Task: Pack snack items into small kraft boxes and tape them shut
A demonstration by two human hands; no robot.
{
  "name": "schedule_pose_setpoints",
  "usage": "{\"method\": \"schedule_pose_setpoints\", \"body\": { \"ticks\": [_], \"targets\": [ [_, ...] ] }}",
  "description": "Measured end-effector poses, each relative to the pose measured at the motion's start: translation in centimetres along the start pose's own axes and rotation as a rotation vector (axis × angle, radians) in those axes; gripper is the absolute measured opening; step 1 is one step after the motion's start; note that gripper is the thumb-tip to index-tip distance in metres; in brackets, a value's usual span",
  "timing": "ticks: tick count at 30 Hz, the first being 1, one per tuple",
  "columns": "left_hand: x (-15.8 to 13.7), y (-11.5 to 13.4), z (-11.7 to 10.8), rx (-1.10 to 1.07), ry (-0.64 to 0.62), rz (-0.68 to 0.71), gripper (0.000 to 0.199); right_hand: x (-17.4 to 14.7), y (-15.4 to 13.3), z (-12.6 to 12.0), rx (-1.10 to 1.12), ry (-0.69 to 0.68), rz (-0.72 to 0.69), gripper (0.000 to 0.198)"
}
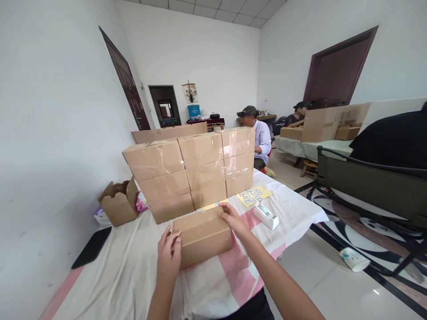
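Observation:
A closed cardboard box [204, 238] lies on the cloth-covered table right in front of me. My left hand [169, 252] grips its left end, fingers bent over the edge. At the far right top corner, my right hand [231, 218] holds the box with thumb and fingers. Just beyond it stands a wall of taped cardboard boxes [205, 173], stacked in rows. To the right of my right hand sit a white tape dispenser [266, 216] and a yellow sheet with small stickers [253, 195]. Another yellow sheet [210, 206] is partly hidden behind the box.
An opened carton [119, 203] and a black flat object [91, 247] are on the left by the wall. A person [262, 138] sits beyond the stack; another [298, 115] works at a second table. On the floor at right is a paper tub [354, 259].

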State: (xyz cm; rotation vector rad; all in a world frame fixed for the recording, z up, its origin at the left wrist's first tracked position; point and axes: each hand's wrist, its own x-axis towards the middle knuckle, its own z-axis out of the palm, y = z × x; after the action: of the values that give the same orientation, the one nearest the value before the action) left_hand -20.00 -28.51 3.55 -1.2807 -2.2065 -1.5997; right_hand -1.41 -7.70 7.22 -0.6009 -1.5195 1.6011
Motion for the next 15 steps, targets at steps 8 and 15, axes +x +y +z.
{"method": "schedule_pose_setpoints", "body": {
  "ticks": [8,15],
  "targets": [
    [-0.9,-0.6,1.0,-0.042,0.142,0.269,0.024,-0.1,-0.7,-0.1,-0.061,-0.05,-0.033,0.04],
    [-1.1,-0.8,2.6,-0.171,0.287,0.254,0.025,-3.5,1.2,-3.5,-0.327,0.123,-0.247,0.023]
  ]
}}
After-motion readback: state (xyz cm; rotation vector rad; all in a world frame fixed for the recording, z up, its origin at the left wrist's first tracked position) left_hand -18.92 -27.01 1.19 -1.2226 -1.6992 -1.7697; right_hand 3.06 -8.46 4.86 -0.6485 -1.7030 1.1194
